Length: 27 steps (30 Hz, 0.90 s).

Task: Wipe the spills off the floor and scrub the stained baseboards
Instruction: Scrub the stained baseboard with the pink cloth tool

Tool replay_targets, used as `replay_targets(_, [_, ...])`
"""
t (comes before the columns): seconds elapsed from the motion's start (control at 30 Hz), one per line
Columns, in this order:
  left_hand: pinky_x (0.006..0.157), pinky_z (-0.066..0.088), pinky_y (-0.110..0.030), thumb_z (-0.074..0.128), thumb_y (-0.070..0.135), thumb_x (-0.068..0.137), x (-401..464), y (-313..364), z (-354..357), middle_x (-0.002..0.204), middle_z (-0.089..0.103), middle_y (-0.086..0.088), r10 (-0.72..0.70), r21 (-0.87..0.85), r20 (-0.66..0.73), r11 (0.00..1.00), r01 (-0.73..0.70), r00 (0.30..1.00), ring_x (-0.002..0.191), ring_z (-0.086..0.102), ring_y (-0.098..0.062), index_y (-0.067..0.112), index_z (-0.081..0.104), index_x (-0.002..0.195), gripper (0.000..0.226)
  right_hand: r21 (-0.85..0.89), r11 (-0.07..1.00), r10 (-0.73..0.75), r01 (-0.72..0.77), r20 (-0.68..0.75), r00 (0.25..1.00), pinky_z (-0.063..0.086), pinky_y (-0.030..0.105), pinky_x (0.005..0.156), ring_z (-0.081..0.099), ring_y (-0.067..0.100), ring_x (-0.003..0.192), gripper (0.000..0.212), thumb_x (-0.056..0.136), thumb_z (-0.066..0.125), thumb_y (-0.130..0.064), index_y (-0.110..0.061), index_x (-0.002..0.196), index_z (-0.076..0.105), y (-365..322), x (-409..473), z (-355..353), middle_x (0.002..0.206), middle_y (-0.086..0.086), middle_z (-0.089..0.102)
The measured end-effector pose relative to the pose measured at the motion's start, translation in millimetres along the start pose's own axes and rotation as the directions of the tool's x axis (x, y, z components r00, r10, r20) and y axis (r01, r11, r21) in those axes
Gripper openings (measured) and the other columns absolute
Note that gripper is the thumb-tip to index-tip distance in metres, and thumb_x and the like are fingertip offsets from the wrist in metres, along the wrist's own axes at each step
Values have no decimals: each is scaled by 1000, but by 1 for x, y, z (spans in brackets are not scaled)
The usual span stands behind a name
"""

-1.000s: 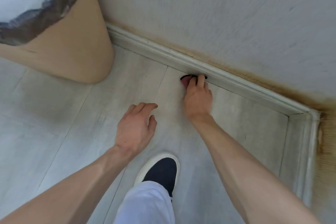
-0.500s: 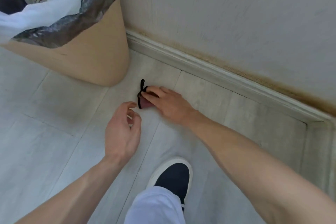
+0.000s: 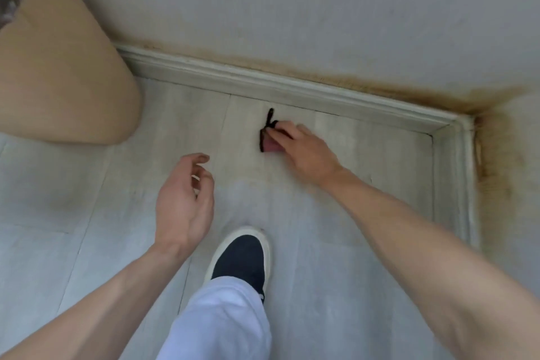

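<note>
My right hand presses a small dark-red pad with a black edge and strap flat against the pale floor, a short way in front of the white baseboard. Its fingers lie over the pad and hide most of it. My left hand hovers above the floor to the left, fingers loosely curled, holding nothing. A brown stain runs along the wall just above the baseboard and spreads down the corner at the right.
A tan waste bin with a dark liner stands on the floor at the left, against the wall. My dark shoe with a white sole and a white trouser leg are below the hands. A second baseboard runs down the right side.
The right hand went from the baseboard out across the floor with the pad, and now sits nearer the baseboard again. The left hand lifted off the floor and its fingers curled loosely.
</note>
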<state>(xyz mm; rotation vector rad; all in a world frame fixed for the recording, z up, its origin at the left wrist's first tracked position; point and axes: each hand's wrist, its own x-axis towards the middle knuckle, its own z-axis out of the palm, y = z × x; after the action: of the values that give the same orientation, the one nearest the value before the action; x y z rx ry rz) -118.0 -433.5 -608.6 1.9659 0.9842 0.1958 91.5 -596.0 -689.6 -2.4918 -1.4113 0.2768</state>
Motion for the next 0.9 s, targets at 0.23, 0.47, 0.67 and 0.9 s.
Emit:
replay_targets(0.23, [73,44,-20,52,16,102,-10,45,49,98,65,9,137,19,149,990,-141,979,83,57,2,25,65,121,25,66,779,626,-623,-123,770,57,47,83,47,33,121,72,88,55,3,-11,157,37,50,-177,-9,154,9,38])
replay_targets(0.47, [79,44,-28,54,14,101,-48,90,106,97,65,13,278,30,368,950,-310,887,87,58,0,28,66,115,23,70,719,694,-691,-110,711,48,38,92,44,25,121,65,99,49,-13,-19,161,29,23,-220,-14,161,3,33])
replay_targets(0.67, [78,45,-24,55,19,102,-59,86,123,98,65,17,285,43,467,938,-344,837,89,58,1,31,65,118,23,-87,705,690,-704,-145,709,43,41,102,45,26,129,67,101,48,-21,-14,162,23,60,-198,-25,162,5,33])
replay_targets(0.9, [76,46,-23,55,19,102,-32,77,118,98,66,19,236,114,464,940,-321,854,88,59,2,34,64,119,24,-76,511,845,-857,-140,516,32,43,117,34,30,140,68,104,43,-24,-11,163,12,122,-144,-52,168,9,20])
